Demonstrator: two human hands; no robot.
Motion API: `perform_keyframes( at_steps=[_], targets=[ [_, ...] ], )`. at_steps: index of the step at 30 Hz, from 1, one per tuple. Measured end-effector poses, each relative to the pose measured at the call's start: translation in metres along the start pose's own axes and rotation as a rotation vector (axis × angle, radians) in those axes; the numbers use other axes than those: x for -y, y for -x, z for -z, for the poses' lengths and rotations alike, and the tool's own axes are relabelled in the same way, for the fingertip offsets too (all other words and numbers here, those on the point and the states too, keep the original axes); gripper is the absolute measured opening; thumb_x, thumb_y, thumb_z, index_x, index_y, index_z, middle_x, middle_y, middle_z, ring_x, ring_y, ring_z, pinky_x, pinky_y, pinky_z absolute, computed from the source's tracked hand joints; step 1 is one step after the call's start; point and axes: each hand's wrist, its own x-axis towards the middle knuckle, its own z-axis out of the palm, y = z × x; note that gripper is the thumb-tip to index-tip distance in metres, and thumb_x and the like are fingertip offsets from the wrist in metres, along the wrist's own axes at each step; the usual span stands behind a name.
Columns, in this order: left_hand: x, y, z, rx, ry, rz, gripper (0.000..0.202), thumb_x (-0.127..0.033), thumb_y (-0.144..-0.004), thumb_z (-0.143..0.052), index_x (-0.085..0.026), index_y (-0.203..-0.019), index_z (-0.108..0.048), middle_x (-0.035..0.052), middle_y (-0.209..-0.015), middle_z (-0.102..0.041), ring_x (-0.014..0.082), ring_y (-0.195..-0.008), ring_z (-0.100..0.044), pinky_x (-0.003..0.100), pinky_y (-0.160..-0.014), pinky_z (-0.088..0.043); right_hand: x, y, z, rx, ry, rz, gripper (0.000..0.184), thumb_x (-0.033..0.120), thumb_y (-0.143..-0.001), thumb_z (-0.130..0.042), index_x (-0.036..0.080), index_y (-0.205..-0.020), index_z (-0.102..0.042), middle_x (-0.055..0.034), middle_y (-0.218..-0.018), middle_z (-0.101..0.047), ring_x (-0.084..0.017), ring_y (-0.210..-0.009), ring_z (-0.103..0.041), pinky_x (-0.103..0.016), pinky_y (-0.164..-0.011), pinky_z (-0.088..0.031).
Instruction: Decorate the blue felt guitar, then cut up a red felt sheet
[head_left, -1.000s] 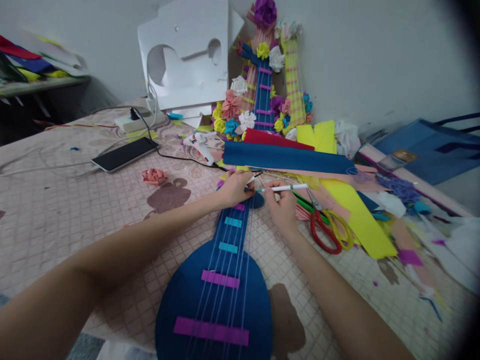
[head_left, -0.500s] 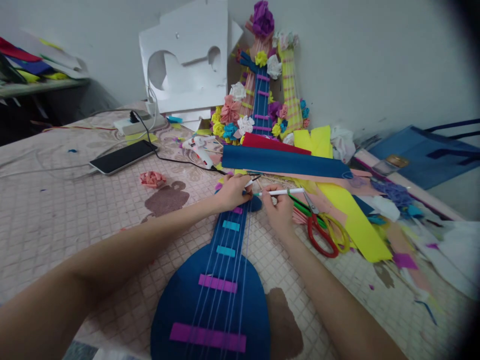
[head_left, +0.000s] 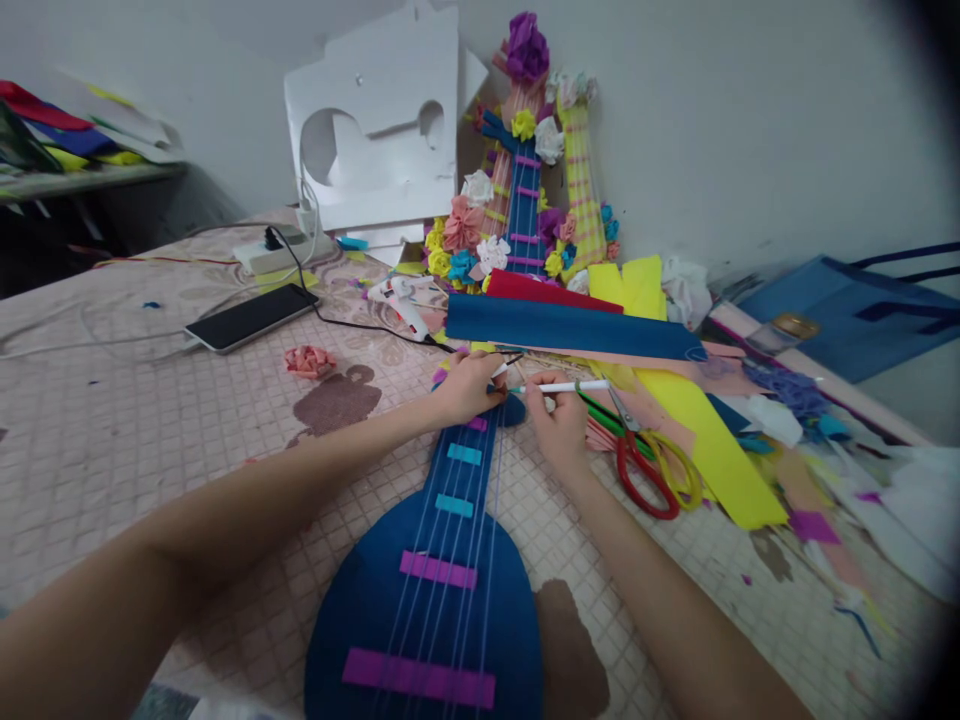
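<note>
While the head camera looks down across the table (head_left: 202, 420), both hands work close together at the far end of a blue guitar shape (head_left: 427, 600); it lies with its wide body at 7 o'clock and its neck running towards 1, directions being taken from its rounded tip (head_left: 512, 411). The left hand (head_left: 469, 386), at 10 o'clock, covers the top of the neck, fingers curled and seemingly closed on a small white stick (head_left: 501, 370) with a dark end; the right hand (head_left: 559, 418), at 3, holds a white pen (head_left: 574, 386) in a narrow pinch, its greenish point aimed at 9 — whether it touches anything I cannot tell.

As I judge it, a jolt of either hand might run the pen across the left fingers or leave a stray mark on the blue; thin strings (head_left: 490, 560) pass under the left hand's side, so a dragging palm could pull them askew; slackened pressure there might let the guitar swivel. Red-handled scissors (head_left: 631, 445) at 4 o'clock reach just beside the pen's rear end — a backward sweep could knock them; a black cord (head_left: 367, 326) at 10 runs near the left hand, and a snagged knuckle could tug it against the white glue gun (head_left: 403, 302).
</note>
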Motion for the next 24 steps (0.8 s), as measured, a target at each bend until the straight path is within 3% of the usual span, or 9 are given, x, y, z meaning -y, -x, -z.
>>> perform_keyframes(
  at_steps=[24],
  targets=[
    [0.0012,-0.0004,-0.0011,0.002,-0.025,0.003,0.014,-0.016,-0.071,-0.062,-0.018,-0.072,-0.048,0.0022,-0.085,-0.066,0.0219,-0.090,-0.058,0.038,-0.085,-0.035,0.0003,0.0001,-0.0009,0.004,-0.006,0.009,0.014,0.032,-0.084,-0.050,0.021,-0.081,-0.058,0.0007,-0.071,-0.061,-0.015,-0.065,-0.054,-0.028,-0.063,-0.040]
  ],
)
